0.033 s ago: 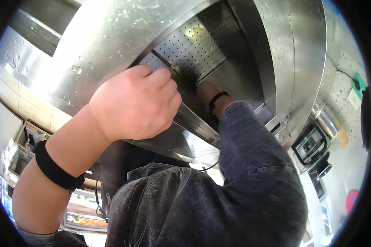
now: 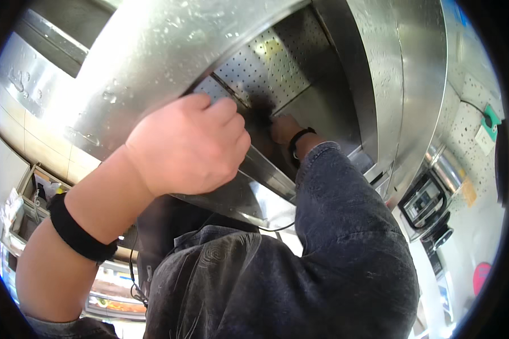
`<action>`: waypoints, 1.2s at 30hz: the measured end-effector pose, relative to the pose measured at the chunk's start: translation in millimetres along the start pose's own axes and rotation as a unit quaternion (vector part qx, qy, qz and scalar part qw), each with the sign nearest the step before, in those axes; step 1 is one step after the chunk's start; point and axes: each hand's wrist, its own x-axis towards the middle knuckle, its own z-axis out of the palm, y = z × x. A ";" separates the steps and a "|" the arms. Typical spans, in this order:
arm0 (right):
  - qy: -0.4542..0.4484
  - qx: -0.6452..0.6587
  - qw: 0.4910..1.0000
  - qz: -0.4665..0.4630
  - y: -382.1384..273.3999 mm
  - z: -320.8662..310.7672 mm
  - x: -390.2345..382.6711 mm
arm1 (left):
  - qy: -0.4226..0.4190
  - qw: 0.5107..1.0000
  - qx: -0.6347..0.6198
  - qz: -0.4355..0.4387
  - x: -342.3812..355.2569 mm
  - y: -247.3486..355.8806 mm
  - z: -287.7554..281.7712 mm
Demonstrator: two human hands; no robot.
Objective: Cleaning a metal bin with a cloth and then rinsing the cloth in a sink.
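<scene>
My left hand (image 2: 189,144) is closed in a fist at the near left rim of a stainless steel well (image 2: 345,73). Its fingertips curl under, out of sight, so anything in them is hidden. Down inside the well, my right hand (image 2: 284,127) is closed close to the seam between a perforated metal plate (image 2: 249,70) and a plain steel panel (image 2: 328,107). Shade covers its fingers, and what they hold does not show. A dark patch, too blurred to name, lies just beyond those fingertips. Black bands circle both wrists.
Wet steel counter (image 2: 152,51) surrounds the well, with drops on it. Another recess (image 2: 68,34) opens at the far left. On the right stand a black-framed appliance (image 2: 424,200) and a steel cylinder (image 2: 444,164). A green object (image 2: 492,118) hangs on the wall.
Both hands keep nearly the same places and stay closed. My right forearm and sleeve have shifted slightly left, and the dark patch by the right fingers looks larger.
</scene>
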 end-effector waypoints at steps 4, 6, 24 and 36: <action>0.012 -0.227 0.971 0.076 82.7 -34.6 6.9 | 0.033 0.999 0.020 0.005 0.3 1.3 2.7; 0.050 -0.099 0.982 0.150 167.5 5.4 35.9 | 0.046 0.999 0.008 0.016 6.1 3.5 2.5; 0.051 -0.059 0.997 0.010 35.9 -17.0 7.2 | 0.057 0.998 0.013 -0.010 1.8 2.4 3.9; 0.094 -0.132 0.983 0.086 78.8 -21.7 11.6 | 0.084 0.996 0.013 -0.001 -4.6 1.0 10.3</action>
